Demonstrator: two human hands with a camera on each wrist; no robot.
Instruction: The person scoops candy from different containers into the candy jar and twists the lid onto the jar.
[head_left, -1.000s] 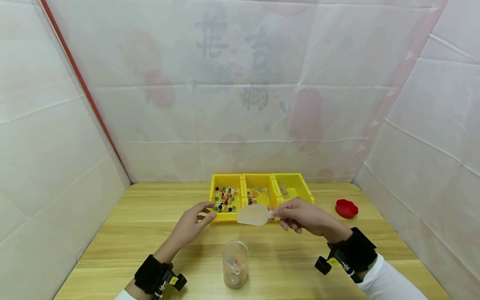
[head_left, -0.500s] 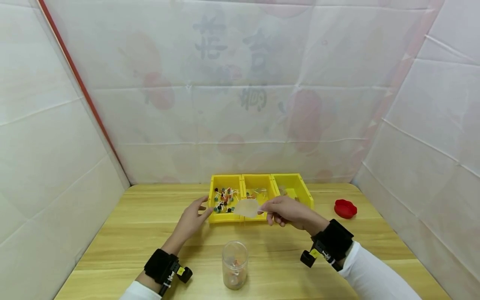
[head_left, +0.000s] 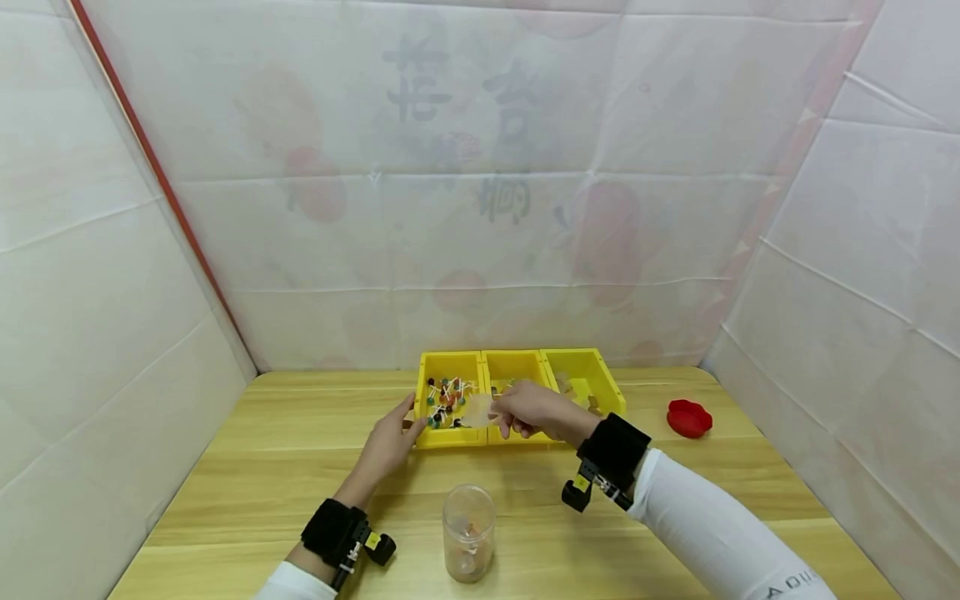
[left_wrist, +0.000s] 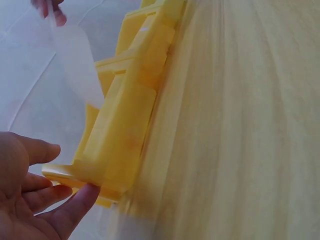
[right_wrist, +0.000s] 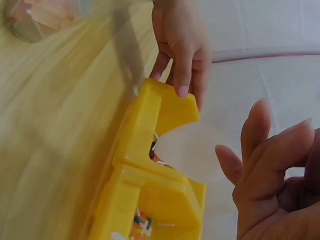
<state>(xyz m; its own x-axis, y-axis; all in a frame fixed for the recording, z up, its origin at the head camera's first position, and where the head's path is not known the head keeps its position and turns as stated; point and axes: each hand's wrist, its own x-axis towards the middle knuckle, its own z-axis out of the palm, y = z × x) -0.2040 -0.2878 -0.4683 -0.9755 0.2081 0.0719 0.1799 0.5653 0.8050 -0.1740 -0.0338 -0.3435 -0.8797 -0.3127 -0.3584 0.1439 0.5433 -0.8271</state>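
My right hand (head_left: 534,410) pinches the short handle of a translucent white scoop (head_left: 477,411). The scoop's blade is over the front of the left yellow bin (head_left: 450,437), near its divider. In that bin lie several tiny lollipop-shaped pieces (head_left: 444,400) with coloured balls and white sticks. My left hand (head_left: 388,446) touches the bin's front left corner, its fingers loosely spread, as the left wrist view (left_wrist: 35,195) also shows. Nearer to me a clear jar (head_left: 468,533) stands upright with a few pieces at its bottom.
The middle bin (head_left: 513,367) holds some pieces, partly hidden by my right hand. A few pale and brownish pieces lie in the right bin (head_left: 581,367). A red scalloped lid or dish (head_left: 688,418) sits at the table's right. Behind the wooden table (head_left: 300,467) hangs a pale cloth wall.
My right hand has moved left with the scoop, from in front of the middle bin to over the left one. My left hand has come up against the left bin's corner.
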